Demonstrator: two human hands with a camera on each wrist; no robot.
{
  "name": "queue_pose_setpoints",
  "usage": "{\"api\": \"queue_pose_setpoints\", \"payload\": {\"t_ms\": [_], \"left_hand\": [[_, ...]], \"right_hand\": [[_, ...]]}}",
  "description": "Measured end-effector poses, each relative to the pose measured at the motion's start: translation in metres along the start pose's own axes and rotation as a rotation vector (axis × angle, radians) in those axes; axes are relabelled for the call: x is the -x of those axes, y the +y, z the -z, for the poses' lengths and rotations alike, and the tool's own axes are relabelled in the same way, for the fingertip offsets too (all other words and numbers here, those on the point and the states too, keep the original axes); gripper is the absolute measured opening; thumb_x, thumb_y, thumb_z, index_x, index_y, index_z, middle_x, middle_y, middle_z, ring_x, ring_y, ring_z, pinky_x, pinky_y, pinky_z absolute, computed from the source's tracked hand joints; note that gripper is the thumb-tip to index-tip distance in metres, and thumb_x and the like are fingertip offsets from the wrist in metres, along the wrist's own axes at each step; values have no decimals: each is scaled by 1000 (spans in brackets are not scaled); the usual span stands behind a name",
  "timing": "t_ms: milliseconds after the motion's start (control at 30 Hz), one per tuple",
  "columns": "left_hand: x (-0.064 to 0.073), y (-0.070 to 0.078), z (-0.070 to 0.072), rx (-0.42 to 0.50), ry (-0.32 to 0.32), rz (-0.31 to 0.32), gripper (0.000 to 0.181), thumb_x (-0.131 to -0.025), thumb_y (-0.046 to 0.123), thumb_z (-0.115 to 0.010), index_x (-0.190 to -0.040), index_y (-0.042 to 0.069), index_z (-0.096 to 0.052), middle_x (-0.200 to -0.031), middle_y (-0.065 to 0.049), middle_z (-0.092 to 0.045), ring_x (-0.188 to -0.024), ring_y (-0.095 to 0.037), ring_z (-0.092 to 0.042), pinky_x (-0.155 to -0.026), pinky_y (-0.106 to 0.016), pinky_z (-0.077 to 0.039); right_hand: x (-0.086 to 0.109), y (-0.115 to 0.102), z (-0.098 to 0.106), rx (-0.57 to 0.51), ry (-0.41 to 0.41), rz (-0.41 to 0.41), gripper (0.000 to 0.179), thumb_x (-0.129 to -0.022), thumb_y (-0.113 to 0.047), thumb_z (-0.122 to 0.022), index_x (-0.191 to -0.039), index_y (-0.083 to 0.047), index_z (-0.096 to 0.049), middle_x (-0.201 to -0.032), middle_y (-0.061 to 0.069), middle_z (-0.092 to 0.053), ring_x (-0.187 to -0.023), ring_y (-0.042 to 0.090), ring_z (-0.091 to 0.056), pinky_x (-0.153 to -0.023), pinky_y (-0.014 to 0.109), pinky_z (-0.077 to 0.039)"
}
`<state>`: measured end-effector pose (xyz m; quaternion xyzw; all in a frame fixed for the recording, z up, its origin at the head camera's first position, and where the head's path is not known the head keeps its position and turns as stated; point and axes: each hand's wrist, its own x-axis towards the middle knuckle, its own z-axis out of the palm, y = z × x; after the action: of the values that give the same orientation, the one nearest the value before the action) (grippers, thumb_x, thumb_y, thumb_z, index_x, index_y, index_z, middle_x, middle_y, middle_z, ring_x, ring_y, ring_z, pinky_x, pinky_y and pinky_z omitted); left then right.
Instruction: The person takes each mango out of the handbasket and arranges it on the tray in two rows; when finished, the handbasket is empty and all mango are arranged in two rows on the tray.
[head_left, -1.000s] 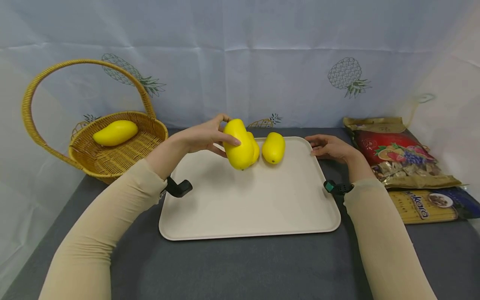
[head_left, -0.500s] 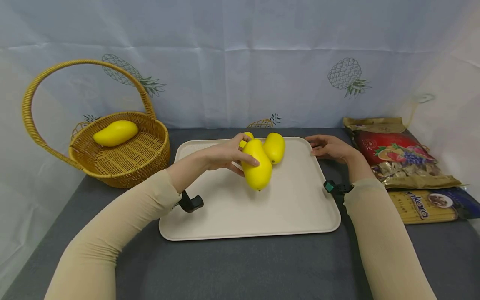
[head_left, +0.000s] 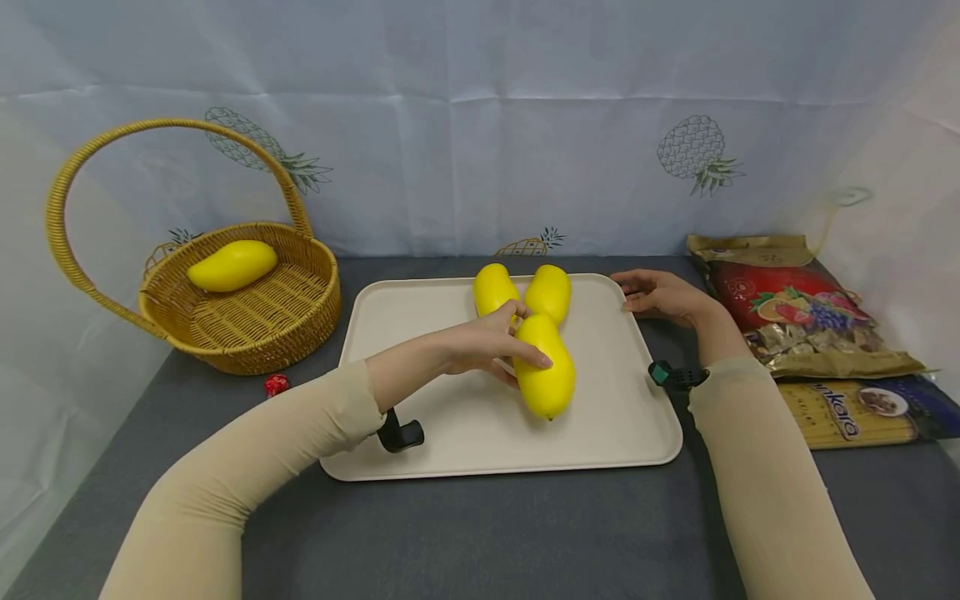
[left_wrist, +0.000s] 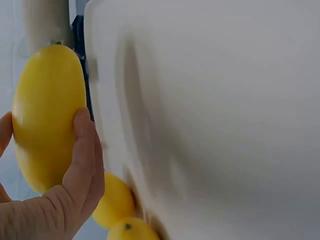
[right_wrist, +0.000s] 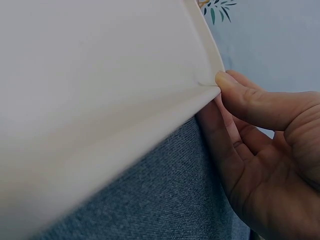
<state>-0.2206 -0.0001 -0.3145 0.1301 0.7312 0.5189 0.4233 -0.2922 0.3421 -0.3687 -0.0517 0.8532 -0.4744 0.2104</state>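
In the head view my left hand [head_left: 487, 343] grips a yellow mango [head_left: 547, 379] over the right half of a cream tray [head_left: 607, 417]. Thumb and fingers lie along opposite sides of the mango [left_wrist: 50, 120] in the left wrist view, and its shadow falls apart from it on the tray. Two more mangoes, one on the left [head_left: 493, 286] and one on the right [head_left: 549, 287], lie at the tray's far edge. My right hand [head_left: 654, 295] pinches the tray's far right corner, thumb on the rim [right_wrist: 212, 65] and fingers beneath.
A wicker basket [head_left: 255, 352] with a tall handle stands at the left, holding another mango [head_left: 232, 266]. A red wrapped candy [head_left: 277, 384] lies near it. On the right, a red and gold candy bag [head_left: 798, 292] overlaps a pasta pack [head_left: 840, 421].
My left hand has carried the mango rightward and nearer, uncovering the left mango on the tray. The red candy has come into view beside my left sleeve. The right hand stays at the corner.
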Motion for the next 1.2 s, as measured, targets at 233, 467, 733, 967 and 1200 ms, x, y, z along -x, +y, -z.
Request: {"api": "queue_pose_setpoints", "payload": {"t_ms": [233,467,733,967,1200], "left_hand": [[-4,-5,-16,25,-22,16,81,-87,17,-74,-146,19,-19,-135,-15,-49,-107,-28,-65,-89,-44,-62],[-8,-11,-26,39,-22,18,85,-85,16,-76,-147,17,-19,-136,-16,-46,-99,-30,-68,-83,-43,-63],[-9,-13,-30,11,-22,26,79,-86,16,-75,-144,17,-21,-136,-16,-46,-97,-29,-69,-83,-43,-63],[-12,-15,-32,1,1,28,80,-85,17,-75,-145,15,-21,-136,-15,-45,-93,-27,-70,-80,-42,-64],[-16,-17,-33,-3,24,30,80,-84,18,-78,-142,14,-24,-133,-15,-45,-88,-25,-70,-76,-40,-64]], "right_hand": [[1,1,0,7,0,8,66,-97,-13,-62,-155,-6,-29,-132,13,-45,-103,9,-52,-88,15,-56],[0,3,0,3,1,15,67,-97,-12,-63,-154,-5,-30,-130,12,-46,-102,9,-53,-87,15,-57],[0,3,1,-24,6,13,65,-97,-11,-62,-153,-5,-31,-124,6,-47,-100,8,-53,-86,14,-57],[-1,3,2,-15,5,5,65,-97,-11,-62,-154,-7,-31,-129,8,-45,-100,7,-53,-87,14,-56],[-1,2,1,-13,2,9,65,-97,-11,-62,-154,-6,-31,-127,8,-45,-99,7,-53,-87,15,-57]]}}
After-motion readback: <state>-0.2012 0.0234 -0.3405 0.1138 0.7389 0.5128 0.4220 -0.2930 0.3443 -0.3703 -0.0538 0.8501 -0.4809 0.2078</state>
